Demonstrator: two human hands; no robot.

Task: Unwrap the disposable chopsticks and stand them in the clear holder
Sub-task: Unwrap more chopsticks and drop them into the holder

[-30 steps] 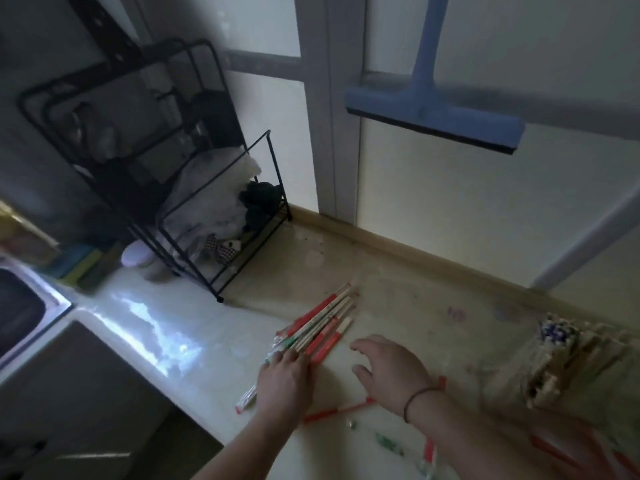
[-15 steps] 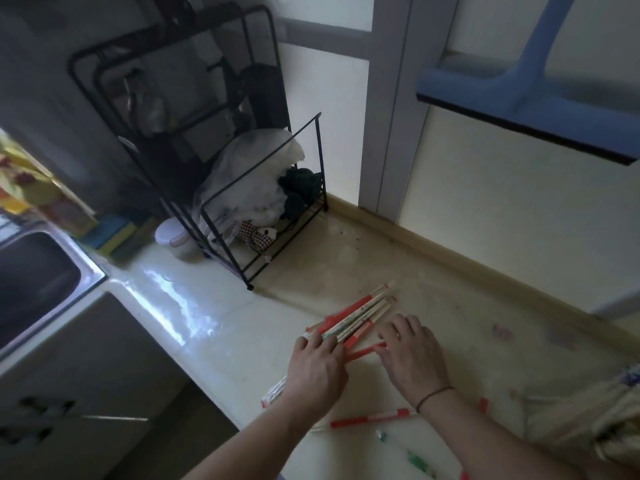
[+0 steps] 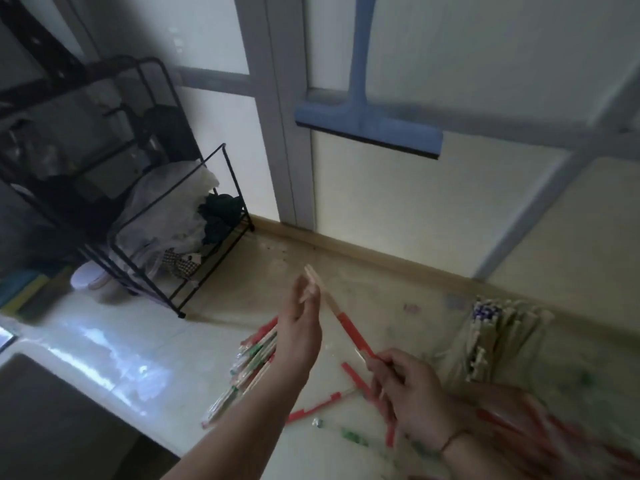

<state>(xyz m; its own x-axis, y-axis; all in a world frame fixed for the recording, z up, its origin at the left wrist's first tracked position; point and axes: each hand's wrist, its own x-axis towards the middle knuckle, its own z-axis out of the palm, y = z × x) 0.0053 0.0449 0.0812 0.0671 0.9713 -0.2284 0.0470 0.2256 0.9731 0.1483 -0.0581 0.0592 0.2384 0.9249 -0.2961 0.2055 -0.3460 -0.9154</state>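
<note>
Dim kitchen bench [image 3: 145, 344], window behind. Unwrapping in hand: right hand [image 3: 410, 393] pinches red-wrapped chopsticks [image 3: 346, 327] at the low end; left hand [image 3: 299, 327] fingers straight beside the bare tips. Next, likely strip the sleeve. Clear holder [image 3: 498, 341] near right.

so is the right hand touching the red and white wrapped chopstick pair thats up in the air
Touching. The head view shows the right hand pinching the lower red end of the wrapped chopstick pair, fingers curled round it.
</note>
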